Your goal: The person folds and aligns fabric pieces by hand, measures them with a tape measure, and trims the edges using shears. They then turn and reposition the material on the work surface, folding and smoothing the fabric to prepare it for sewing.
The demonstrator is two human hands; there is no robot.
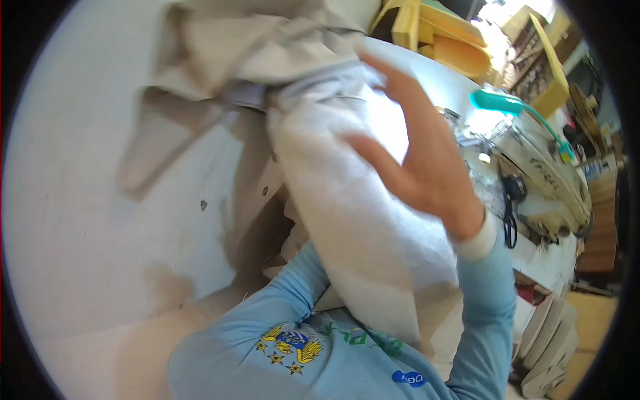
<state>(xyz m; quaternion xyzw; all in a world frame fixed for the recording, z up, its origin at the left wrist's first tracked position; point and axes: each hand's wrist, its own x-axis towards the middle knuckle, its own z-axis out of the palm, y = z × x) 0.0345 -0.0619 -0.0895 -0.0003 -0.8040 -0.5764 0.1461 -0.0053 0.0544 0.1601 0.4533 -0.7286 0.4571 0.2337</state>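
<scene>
A large piece of pale beige cloth (353,180) runs from my lap up over the work surface, its far end bunched into folds (247,47). One corner of it hangs out to the left, smeared by motion. Over the right side of this cloth is my right hand (427,160), thumb and fingers apart and nothing between them; its fingertips overlap the fabric in this view. My left sleeve (287,283) goes in behind the cloth, which hides my left hand.
To the right stands a sewing machine (547,180) with a teal lamp (497,102) lit above it and a black cable (510,223) beside it. Yellow pieces (460,50) lie at the back. Stacked beige panels (550,340) sit at lower right; a white wall (100,200) rises at left.
</scene>
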